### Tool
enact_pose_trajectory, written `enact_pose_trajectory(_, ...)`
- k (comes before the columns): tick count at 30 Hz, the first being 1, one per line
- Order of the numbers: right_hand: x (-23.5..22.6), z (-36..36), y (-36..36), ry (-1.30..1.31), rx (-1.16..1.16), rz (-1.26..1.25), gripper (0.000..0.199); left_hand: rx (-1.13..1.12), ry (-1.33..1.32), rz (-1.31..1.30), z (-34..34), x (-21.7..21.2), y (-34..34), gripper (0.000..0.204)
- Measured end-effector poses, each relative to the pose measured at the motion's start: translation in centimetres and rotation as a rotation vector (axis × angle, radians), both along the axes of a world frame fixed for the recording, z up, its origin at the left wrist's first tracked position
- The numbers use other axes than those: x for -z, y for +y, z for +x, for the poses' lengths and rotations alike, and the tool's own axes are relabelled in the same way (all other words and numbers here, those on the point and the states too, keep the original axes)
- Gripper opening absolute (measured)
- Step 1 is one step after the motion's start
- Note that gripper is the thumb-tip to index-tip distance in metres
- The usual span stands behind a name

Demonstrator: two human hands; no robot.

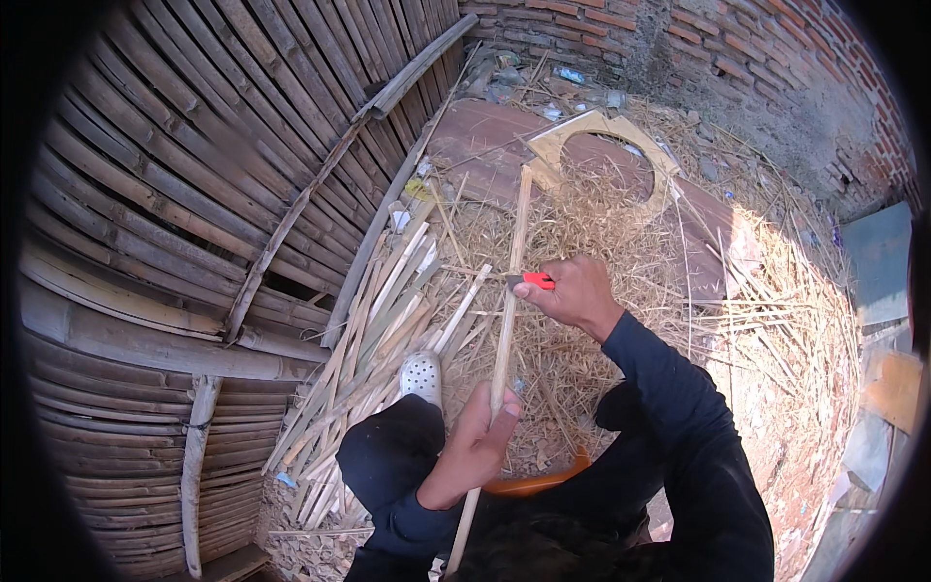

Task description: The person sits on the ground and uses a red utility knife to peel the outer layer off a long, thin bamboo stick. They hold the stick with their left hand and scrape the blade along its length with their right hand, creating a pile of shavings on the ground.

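Observation:
A long, pale bamboo strip [505,354] runs up and away from my lap, slightly tilted. My left hand [472,448] is wrapped round its lower part, with the near end passing down below the grip. Farther up, my right hand [582,299] is closed on a knife with a red handle [539,281]. Its dark blade lies across the strip, touching it, and the right thumb presses near that spot. The fingers behind the knife are partly hidden.
Split bamboo strips [378,339] lie heaped at the left, beside my white clog [421,376]. Curly shavings [592,223] cover the ground ahead, around a board with a round hole [669,167]. A bamboo wall [194,175] stands left, a brick wall [640,48] behind. An orange edge [543,482] shows below me.

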State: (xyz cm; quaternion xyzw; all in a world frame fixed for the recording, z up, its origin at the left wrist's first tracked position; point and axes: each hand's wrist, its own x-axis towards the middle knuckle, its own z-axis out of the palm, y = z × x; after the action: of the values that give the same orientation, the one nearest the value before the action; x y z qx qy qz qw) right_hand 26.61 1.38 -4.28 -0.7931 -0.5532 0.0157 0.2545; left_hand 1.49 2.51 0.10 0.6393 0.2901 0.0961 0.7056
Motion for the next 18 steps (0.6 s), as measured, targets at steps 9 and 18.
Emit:
enact_pose_trajectory(9,-0.7,-3.2,-0.6,0.03,-0.204,0.073,0.065,-0.075,0.012,0.031,0.0,-0.6,-0.1,0.019)
enact_pose_trajectory(18,-0.3,-5.0,-1.0,0.06,-0.2,0.045,0.064,-0.125,-0.086,-0.103,-0.1,-0.6,0.1,0.029)
